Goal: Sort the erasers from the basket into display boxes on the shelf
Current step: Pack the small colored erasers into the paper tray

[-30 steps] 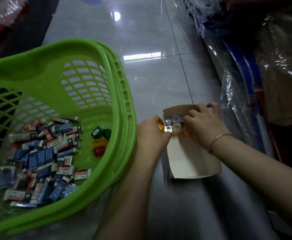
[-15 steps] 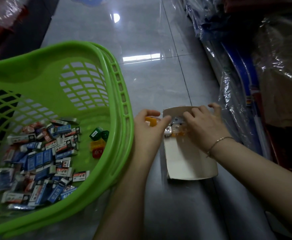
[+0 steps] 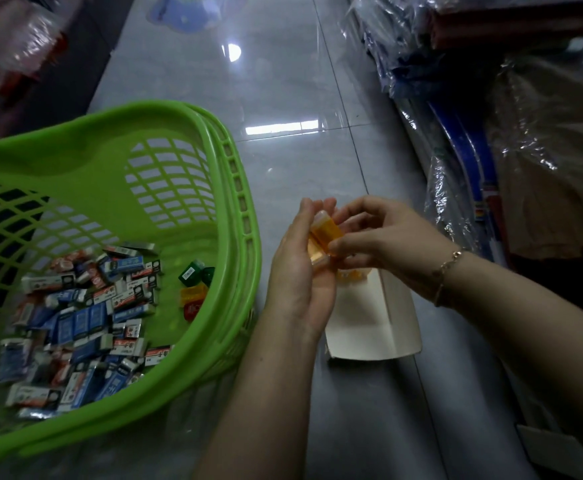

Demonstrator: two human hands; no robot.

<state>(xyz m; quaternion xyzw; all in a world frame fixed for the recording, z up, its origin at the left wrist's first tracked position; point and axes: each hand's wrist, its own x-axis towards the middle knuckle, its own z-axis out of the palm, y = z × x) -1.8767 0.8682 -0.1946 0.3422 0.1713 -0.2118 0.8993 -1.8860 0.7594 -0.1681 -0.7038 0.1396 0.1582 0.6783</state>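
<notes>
The green basket (image 3: 117,188) fills the left half of the frame, resting on the glossy tiled floor (image 3: 283,98), its latticed walls keeping a loose heap of sleeved erasers (image 3: 82,306) gathered on its bottom at lower left, mostly blue and white wrappers with some red, lying at all angles. A few stray pieces, green, amber and red, sit apart from that heap against the basket's right inner wall. To the right of the basket, just below centre, a white display box (image 3: 376,320) lies open on the floor, close enough that both hands can work over it; something amber shows at its upper end, mostly hidden by the hands. Plastic-wrapped goods (image 3: 491,133) are stacked along the right edge. Above the box's far end the left hand (image 3: 300,271) stands palm inward, fingers nearly straight, cradling amber translucent erasers (image 3: 323,239), probably as a backstop to keep them squared up. The right hand (image 3: 383,237), a thin bracelet at its wrist, pinches the upper one between thumb and fingertips, apparently aligning or lifting it off for setting into the box. The erasers look like small rounded blocks, glossy and see-through orange, each with a paler cap end.
</notes>
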